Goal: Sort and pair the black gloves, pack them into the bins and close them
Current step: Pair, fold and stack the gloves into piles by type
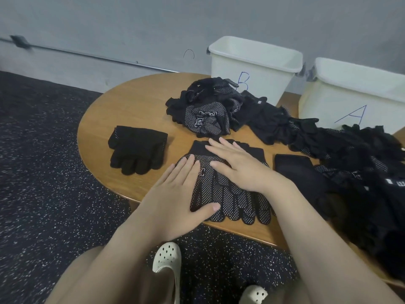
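A black glove with white dots (232, 198) lies flat at the table's near edge, fingers pointing toward me. My left hand (177, 196) presses flat on its left side. My right hand (238, 167) lies flat across its cuff end. A plain black glove pair (138, 150) rests to the left. A heap of dotted gloves (208, 110) sits behind, and a long pile of black gloves (350, 163) runs along the right. Two white bins stand open at the back: bin B (254, 69) and bin A (355, 95).
The round wooden table (131, 106) stands against a grey wall. Dark speckled floor lies to the left and below. My feet in white clogs (166, 260) are under the table's near edge. A folded black glove (295, 170) lies right of my hands.
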`<state>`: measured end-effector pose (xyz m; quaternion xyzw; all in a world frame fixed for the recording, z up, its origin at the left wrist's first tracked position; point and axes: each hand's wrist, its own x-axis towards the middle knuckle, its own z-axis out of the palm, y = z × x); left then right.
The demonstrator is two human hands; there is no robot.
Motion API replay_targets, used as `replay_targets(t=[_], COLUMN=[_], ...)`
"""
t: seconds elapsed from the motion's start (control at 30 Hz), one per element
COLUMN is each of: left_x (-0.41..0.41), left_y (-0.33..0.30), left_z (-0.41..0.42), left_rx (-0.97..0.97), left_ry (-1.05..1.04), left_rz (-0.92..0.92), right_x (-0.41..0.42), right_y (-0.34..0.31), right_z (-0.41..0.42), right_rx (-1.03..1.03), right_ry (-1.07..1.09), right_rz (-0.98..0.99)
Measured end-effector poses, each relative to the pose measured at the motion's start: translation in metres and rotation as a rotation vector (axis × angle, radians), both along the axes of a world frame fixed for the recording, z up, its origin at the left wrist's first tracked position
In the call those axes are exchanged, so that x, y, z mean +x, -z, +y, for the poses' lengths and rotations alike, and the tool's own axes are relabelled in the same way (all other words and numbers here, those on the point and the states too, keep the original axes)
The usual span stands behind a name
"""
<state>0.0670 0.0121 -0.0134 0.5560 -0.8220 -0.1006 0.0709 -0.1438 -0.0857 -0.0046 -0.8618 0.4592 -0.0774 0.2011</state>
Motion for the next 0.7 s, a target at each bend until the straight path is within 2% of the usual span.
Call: replay_targets(t=[0.23, 0.37, 0.43, 0.53, 0.7], left_x=[0.014, 0.017, 0.018, 0.016, 0.001], left_y=[-0.002, -0.003, -0.004, -0.007, -0.01], left_z=[0.009, 0.011, 0.01, 0.006, -0.006], left_rx=[0.035, 0.028, 0.02, 0.003, -0.033], left_ry=[0.009, 0.001, -0.019, -0.042, -0.003], left_rz=[-0.054, 0.025, 0.112, 0.197, 0.239], right_x=[-0.002, -0.009, -0.024, -0.052, -0.08], right_y=[-0.002, -0.016, -0.027, -0.038, -0.038], right_z=[0.001, 0.007, 0.011, 0.016, 0.02], right_rx=[0.017, 0.135, 0.104, 0.028, 0.029], right_ry=[0.002, 0.115, 0.203, 0.337, 0.479], right_rz=[0.016, -0.234, -0.341, -0.429, -0.52])
